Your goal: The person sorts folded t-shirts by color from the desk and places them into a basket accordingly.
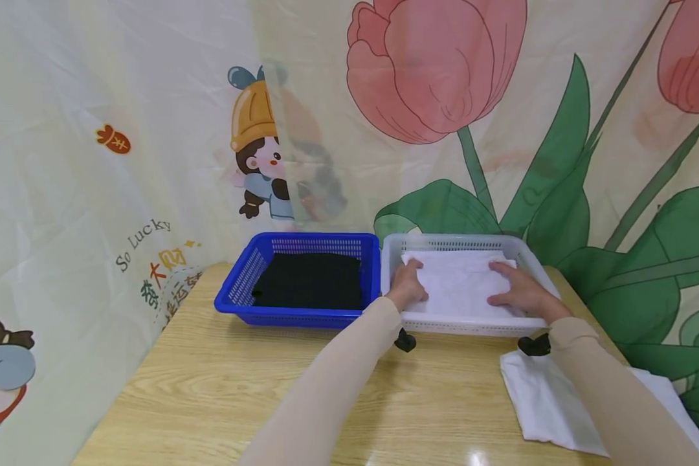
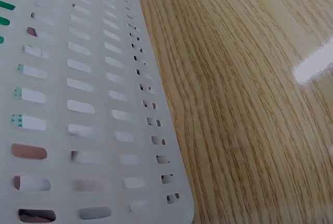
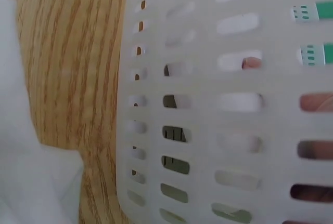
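A folded white cloth (image 1: 460, 285) lies flat inside the white basket (image 1: 460, 327). My left hand (image 1: 406, 286) reaches over the basket's front left and rests on the cloth's left side, thumb and fingers spread apart. At the opposite side my right hand (image 1: 524, 292) touches the cloth with its thumb and fingers also spread. Both wrist views look at the basket's slotted wall, the left one at its white plastic (image 2: 99, 94) and the right one at its slots (image 3: 203, 109). Through these, bits of white cloth and fingers show.
A blue basket (image 1: 297, 317) with a folded black cloth (image 1: 309, 281) stands against the white basket's left side. Another white cloth (image 1: 559, 401) lies on the wooden table (image 1: 221, 395) at the front right, partly beneath my right forearm. A printed curtain (image 1: 326, 97) hangs behind.
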